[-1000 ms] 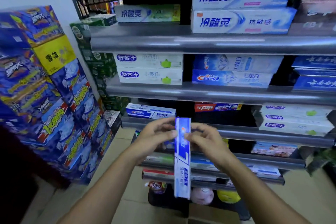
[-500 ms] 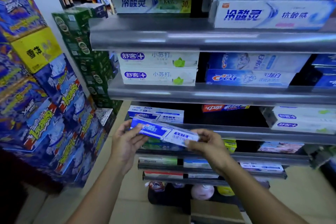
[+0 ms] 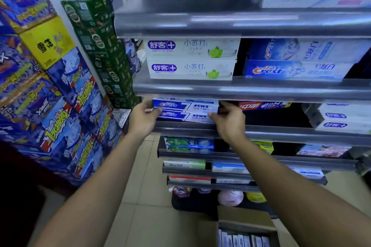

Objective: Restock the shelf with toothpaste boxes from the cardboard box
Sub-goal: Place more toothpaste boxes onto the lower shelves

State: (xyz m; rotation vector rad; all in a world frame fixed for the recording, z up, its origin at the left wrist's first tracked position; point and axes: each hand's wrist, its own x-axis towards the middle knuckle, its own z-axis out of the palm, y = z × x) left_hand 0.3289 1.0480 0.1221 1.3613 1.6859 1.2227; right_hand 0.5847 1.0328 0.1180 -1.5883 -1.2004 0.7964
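The blue toothpaste box (image 3: 184, 105) lay atop another like it on the shelf (image 3: 281, 134). The left hand (image 3: 143, 119) gripped its left end, the right hand (image 3: 230, 121) its right. The cardboard box (image 3: 244, 217) stood on the floor below.

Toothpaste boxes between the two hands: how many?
2, stacked: upper box, gripped by left hand and right hand; lower box beneath, on the shelf. Others behind may be hidden.
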